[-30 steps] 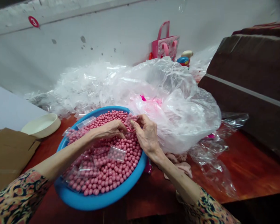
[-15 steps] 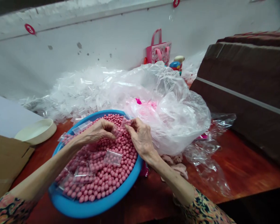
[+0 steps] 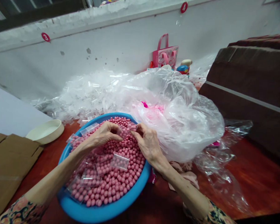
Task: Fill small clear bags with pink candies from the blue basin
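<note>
Over blue basin (image 3: pixel 100 215) of pink beads (image 3: pixel 116 183), I see remotely: right hand (image 3: pixel 149 145) pinching clear packet (image 3: pixel 131 128); left hand (image 3: pixel 105 133) curled, can't tell whether gripping.

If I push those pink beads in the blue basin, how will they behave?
The pink beads look round and glossy, so they'd probably roll and slip. Piled loose in the basin, they'd likely scatter aside rather than move together.
</note>
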A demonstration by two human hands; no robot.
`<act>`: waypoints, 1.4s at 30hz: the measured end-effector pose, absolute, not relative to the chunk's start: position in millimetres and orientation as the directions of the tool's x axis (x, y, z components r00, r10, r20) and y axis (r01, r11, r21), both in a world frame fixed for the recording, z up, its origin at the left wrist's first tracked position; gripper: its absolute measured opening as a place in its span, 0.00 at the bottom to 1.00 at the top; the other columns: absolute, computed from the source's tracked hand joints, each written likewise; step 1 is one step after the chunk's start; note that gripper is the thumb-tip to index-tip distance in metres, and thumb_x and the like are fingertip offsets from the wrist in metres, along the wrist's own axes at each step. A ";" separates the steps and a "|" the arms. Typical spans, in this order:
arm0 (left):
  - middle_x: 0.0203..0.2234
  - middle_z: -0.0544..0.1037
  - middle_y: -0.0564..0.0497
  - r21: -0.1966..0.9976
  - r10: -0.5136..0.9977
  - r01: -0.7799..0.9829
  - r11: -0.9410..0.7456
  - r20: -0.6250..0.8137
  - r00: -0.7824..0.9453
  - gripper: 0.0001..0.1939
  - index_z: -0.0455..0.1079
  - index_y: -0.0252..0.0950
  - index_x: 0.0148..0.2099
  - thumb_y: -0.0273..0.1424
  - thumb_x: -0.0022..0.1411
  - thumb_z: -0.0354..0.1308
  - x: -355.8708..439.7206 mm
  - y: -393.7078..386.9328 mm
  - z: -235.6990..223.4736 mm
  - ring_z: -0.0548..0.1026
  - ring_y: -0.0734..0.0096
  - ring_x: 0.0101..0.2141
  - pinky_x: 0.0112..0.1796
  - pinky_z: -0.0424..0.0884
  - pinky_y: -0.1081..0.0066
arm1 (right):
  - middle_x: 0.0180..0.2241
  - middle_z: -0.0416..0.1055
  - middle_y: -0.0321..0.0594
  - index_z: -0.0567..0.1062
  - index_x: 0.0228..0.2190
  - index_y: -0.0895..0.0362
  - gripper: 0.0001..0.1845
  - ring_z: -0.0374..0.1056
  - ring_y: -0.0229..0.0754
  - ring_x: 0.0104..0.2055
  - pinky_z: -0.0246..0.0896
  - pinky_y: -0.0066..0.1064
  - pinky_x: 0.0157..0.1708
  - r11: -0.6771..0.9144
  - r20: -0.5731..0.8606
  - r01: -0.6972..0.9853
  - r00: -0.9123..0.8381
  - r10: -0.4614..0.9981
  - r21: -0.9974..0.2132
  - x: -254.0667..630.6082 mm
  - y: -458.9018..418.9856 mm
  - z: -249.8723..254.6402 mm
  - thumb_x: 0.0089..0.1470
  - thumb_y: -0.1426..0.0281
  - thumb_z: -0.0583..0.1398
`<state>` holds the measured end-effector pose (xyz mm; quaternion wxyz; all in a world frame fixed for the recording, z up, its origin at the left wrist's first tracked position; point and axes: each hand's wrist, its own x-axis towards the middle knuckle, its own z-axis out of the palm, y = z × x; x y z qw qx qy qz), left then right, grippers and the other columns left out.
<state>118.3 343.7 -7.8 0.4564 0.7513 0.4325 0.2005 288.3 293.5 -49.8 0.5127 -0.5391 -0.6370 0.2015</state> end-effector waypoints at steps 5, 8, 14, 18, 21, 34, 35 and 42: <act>0.12 0.59 0.61 0.879 0.835 0.446 -0.171 -0.111 0.539 0.11 0.62 0.34 0.15 0.25 0.40 0.63 121.2 345.8 -7.2 0.56 0.79 0.19 0.22 0.51 0.74 | 0.28 0.75 0.39 0.72 0.30 0.58 0.03 0.70 0.41 0.31 0.59 0.31 0.33 0.323 0.426 0.447 0.152 0.892 -0.834 287.2 294.3 -50.8 0.52 0.76 0.58; 0.14 0.63 0.60 0.918 0.853 0.373 -0.133 -0.085 0.515 0.11 0.63 0.34 0.17 0.26 0.42 0.63 123.0 339.6 -7.0 0.60 0.79 0.20 0.24 0.56 0.75 | 0.29 0.75 0.40 0.73 0.31 0.58 0.03 0.71 0.42 0.32 0.61 0.31 0.34 0.318 0.420 0.427 0.169 0.892 -0.847 286.8 293.9 -50.6 0.52 0.76 0.58; 0.24 0.72 0.56 0.951 0.885 0.286 -0.114 -0.034 0.465 0.08 0.69 0.34 0.29 0.28 0.43 0.63 132.5 320.5 -13.2 0.68 0.75 0.27 0.32 0.65 0.73 | 0.29 0.75 0.41 0.73 0.30 0.58 0.03 0.71 0.43 0.33 0.63 0.34 0.37 0.326 0.426 0.418 0.170 0.889 -0.848 287.1 294.3 -51.0 0.52 0.75 0.58; 0.22 0.70 0.56 0.908 0.865 0.381 -0.175 -0.043 0.500 0.06 0.68 0.33 0.29 0.29 0.45 0.61 131.4 324.6 -11.2 0.66 0.75 0.25 0.29 0.63 0.72 | 0.30 0.76 0.40 0.73 0.31 0.57 0.03 0.72 0.43 0.33 0.64 0.34 0.37 0.336 0.436 0.403 0.189 0.880 -0.852 287.5 295.8 -53.1 0.52 0.73 0.58; 0.16 0.62 0.59 0.812 0.854 0.506 -0.291 -0.018 0.520 0.07 0.63 0.34 0.20 0.24 0.43 0.59 121.9 335.2 -11.8 0.59 0.77 0.21 0.26 0.56 0.73 | 0.29 0.76 0.39 0.73 0.31 0.57 0.04 0.72 0.43 0.33 0.64 0.35 0.38 0.348 0.445 0.387 0.197 0.874 -0.854 288.0 295.6 -54.7 0.53 0.72 0.58; 0.16 0.57 0.58 0.685 0.712 0.537 -0.492 -0.037 0.701 0.09 0.57 0.36 0.19 0.19 0.42 0.51 139.7 355.5 -37.4 0.57 0.72 0.24 0.29 0.55 0.70 | 0.33 0.77 0.40 0.72 0.31 0.57 0.03 0.73 0.42 0.36 0.65 0.33 0.38 0.378 0.456 0.317 0.224 0.862 -0.870 287.4 293.5 -55.0 0.52 0.72 0.59; 0.15 0.57 0.59 0.702 0.704 0.541 -0.462 -0.081 0.706 0.08 0.57 0.36 0.18 0.19 0.41 0.51 141.3 355.4 -33.9 0.57 0.74 0.22 0.27 0.54 0.71 | 0.33 0.77 0.40 0.72 0.31 0.57 0.02 0.73 0.42 0.36 0.65 0.33 0.38 0.380 0.456 0.310 0.229 0.860 -0.872 287.4 293.4 -54.3 0.52 0.72 0.59; 0.14 0.63 0.59 0.821 0.746 0.526 -0.222 -0.205 0.634 0.01 0.66 0.33 0.22 0.24 0.41 0.56 135.7 350.1 -29.3 0.59 0.77 0.19 0.22 0.53 0.74 | 0.34 0.78 0.40 0.72 0.32 0.57 0.03 0.74 0.42 0.37 0.67 0.33 0.38 0.365 0.420 0.234 0.270 0.866 -0.901 288.1 293.8 -53.6 0.52 0.71 0.59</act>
